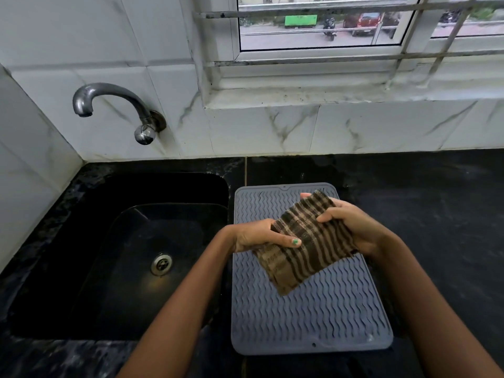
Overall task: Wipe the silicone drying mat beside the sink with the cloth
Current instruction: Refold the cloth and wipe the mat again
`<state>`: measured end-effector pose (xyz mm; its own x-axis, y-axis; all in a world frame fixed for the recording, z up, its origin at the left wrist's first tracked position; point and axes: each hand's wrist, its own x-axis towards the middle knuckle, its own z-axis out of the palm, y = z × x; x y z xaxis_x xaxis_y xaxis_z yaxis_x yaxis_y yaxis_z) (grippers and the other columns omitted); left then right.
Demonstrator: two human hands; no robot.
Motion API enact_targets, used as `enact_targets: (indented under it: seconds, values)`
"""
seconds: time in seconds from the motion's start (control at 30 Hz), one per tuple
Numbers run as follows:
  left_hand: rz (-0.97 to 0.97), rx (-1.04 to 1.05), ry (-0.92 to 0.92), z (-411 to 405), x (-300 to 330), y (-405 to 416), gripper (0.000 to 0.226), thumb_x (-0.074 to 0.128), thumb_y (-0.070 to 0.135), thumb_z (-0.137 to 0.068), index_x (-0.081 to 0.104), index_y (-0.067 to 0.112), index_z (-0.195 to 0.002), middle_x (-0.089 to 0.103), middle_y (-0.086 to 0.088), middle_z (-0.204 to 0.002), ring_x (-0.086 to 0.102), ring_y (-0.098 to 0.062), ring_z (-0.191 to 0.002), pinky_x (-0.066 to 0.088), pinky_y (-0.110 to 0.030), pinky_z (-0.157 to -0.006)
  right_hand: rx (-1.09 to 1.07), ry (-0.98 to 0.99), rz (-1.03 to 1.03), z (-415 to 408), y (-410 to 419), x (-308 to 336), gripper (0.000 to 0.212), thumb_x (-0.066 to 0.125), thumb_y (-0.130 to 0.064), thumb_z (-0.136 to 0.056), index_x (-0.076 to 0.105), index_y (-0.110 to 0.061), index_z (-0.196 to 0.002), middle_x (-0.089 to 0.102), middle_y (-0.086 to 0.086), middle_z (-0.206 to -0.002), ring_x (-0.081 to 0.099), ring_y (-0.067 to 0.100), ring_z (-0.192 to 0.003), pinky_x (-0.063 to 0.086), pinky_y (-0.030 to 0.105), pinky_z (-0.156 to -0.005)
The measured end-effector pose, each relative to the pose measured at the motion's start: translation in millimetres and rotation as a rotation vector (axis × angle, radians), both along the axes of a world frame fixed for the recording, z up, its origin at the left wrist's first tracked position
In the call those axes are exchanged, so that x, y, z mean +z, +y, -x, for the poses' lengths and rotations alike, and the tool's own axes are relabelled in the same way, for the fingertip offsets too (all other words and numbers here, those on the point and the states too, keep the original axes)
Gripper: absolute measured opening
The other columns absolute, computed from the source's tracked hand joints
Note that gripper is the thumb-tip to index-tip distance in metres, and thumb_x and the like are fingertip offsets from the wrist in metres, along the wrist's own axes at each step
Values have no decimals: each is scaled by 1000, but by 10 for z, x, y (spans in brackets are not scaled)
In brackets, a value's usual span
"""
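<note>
Over the grey silicone drying mat (308, 304), held up in both hands: a brown-and-tan striped cloth (300, 244), folded into a rough rectangle and tilted, lower corner hanging toward the mat's middle. Whether that corner touches the wavy ridges, impossible to tell. Left hand (256, 237) at the cloth's left edge, thumb with a green-painted nail lying across the top face, remaining fingers curled under, pinching the fabric. Right hand (351, 227) at the upper right edge, fingers (331, 215) bent and pressed together over the top of the cloth, thumb hidden behind it, clamping the fold. Mat flat on the black stone counter (436, 214), just beside the black sink (136, 255), long side running away from the camera, small notch at the far rim. Steel drain (161, 264) in the sink basin. Curved metal tap (114, 110) on the white marbled wall tiles (300, 129) above the sink. Barred window (341, 25) over the counter, with parked vehicles outside.
</note>
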<state>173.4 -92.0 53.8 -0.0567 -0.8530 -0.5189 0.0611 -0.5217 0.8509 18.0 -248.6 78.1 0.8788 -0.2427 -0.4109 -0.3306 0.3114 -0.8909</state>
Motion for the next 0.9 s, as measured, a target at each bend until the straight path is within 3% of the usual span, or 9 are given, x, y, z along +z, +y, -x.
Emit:
enact_targets:
  seconds: [0.1,0.17,0.27,0.37,0.47,0.67,0.77,0.83,0.9]
  values:
    - [-55,-15,-33,3,23,-8,33,63,23,-90,54,13,-120,65,-2,-114,66,-13,-100,54,-26,-91,64,23,98,-29,-28,-37,49,51,-5,-89,53,-33,-129,58,4,-128,58,27,-114,51,43,-90]
    - [-57,1,10,8,24,16,26,58,22,-93,53,15,-118,65,-2,-113,65,-13,-100,53,-25,-90,63,25,92,-20,-29,-67,45,57,-16,-89,51,-37,-129,55,3,-129,59,25,-113,53,40,-87]
    - [-3,99,145,-2,14,99,26,61,25,-88,59,18,-113,71,-1,-107,69,-13,-96,56,-24,-85,133,50,46,60,-57,-137,64,69,-29,-79,43,-31,-137,53,10,-131,62,28,-110,55,39,-85]
    - [24,173,198,-45,10,188,23,60,25,-87,64,17,-109,74,0,-103,70,-14,-95,57,-26,-86,215,-3,-35,159,-72,-209,66,71,-19,-79,41,-30,-137,59,18,-127,61,34,-112,55,39,-85]
    - [-16,134,167,-57,30,251,21,52,27,-95,62,17,-110,73,4,-103,70,-8,-94,56,-21,-84,75,-108,-25,183,-83,-224,65,67,-8,-79,43,-26,-137,63,20,-122,61,35,-111,55,41,-88]
    - [36,94,277,81,46,290,26,44,29,-95,60,16,-111,73,9,-102,68,-4,-96,53,-18,-86,25,-216,-141,121,-97,-211,58,65,-16,-82,45,-23,-136,59,10,-85,58,17,-69,54,25,-64]
    - [138,190,339,183,-26,243,26,40,22,-100,61,12,-110,73,6,-102,67,-5,-96,52,-18,-87,17,-233,-298,76,-66,-245,51,62,-15,-83,50,-19,-132,59,9,-89,56,18,-71,53,25,-65]
    - [164,270,299,206,-72,211,25,43,20,-100,63,9,-110,72,2,-103,67,-8,-96,53,-21,-88,-13,-86,-180,54,-56,-272,41,58,-12,-87,52,-16,-128,62,11,-94,57,20,-73,53,27,-64]
    - [150,319,238,197,-114,205,23,47,21,-98,64,8,-107,71,-3,-101,67,-13,-93,53,-26,-86,-2,128,148,57,-31,-329,35,60,-14,-89,53,-17,-122,64,9,-99,61,21,-78,52,31,-68]
